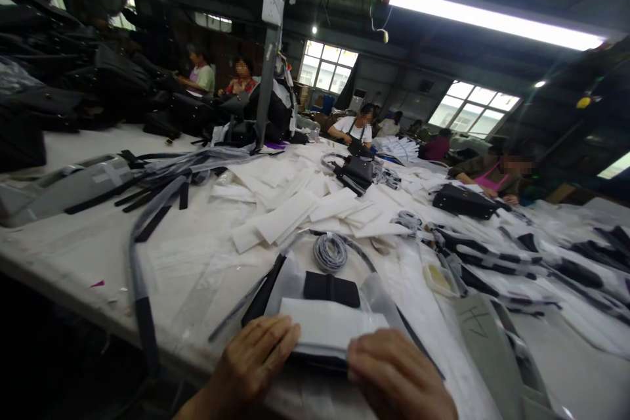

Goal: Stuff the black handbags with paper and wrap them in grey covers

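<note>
At the far left of the table [63,256], a long grey strap [140,289] with a black end hung toward the edge. The left hand [251,361] came next, its fingers [275,335] closed together and gripping the left end of a white sheet [329,325], which lay near the table's edge in front of the person. A dark layer showed beneath the sheet. Just past its far side sat a black flap [331,289], with a coiled grey cord [331,252] beyond. The right hand [398,377] had its fingers [378,357] curled closed over the sheet's right end. Farther right lay a small tray [438,279] and a grey panel [485,335], while a black bag [465,202] sat up the table beside a co-worker [497,174].
</note>
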`<state>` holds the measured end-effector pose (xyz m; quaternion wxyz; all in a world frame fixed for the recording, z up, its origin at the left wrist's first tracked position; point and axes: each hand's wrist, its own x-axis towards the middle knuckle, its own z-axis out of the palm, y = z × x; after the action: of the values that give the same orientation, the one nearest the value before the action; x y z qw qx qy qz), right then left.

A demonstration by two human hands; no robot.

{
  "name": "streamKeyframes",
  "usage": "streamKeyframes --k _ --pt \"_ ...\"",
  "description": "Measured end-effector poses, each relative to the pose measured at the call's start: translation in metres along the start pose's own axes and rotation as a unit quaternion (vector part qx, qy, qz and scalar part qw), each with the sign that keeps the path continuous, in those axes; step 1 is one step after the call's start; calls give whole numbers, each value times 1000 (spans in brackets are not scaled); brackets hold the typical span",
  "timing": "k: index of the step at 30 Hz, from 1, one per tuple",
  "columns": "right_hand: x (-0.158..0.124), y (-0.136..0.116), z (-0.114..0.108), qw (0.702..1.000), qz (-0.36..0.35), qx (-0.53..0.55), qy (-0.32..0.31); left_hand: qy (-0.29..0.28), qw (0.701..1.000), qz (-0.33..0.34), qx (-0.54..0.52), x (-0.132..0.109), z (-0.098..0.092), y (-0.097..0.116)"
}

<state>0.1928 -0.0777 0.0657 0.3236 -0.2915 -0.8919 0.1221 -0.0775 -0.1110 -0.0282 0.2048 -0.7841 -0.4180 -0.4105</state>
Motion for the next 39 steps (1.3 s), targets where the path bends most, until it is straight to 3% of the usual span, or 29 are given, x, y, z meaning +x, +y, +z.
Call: streamKeyframes --k 3,6,8,10,13,19,24,25,31,36,38,39 --pt "62 23 -7 997 80 17 15 -7 1000 17 6 -4 -4 1" --pt "114 55 8 985 124 -13 -121 7 999 35 15 -7 -7 2" --pt "136 75 24 968 122 -54 -214 11 999 42 25 -8 -8 2" --pt "149 90 38 954 106 -77 -269 25 998 51 36 -8 -8 2" --pt "157 100 53 938 77 -99 -322 49 996 67 46 -9 -6 2" --pt "163 99 69 912 47 -135 -385 26 996 79 36 3 -9 -2" --pt "175 102 79 904 92 -127 -398 -44 998 32 -20 53 -31 -7" --pt "177 104 79 904 104 -119 -397 -84 995 37 -28 66 -35 -9" --pt "176 119 60 903 172 -48 -392 -228 971 63 -27 124 -45 -19" --pt "171 120 46 872 195 1 -450 -262 959 105 -5 146 -59 7" --pt "171 111 48 862 198 6 -467 -238 965 110 6 136 -61 27" --pt "171 104 52 861 196 6 -469 -195 975 108 15 127 -61 36"
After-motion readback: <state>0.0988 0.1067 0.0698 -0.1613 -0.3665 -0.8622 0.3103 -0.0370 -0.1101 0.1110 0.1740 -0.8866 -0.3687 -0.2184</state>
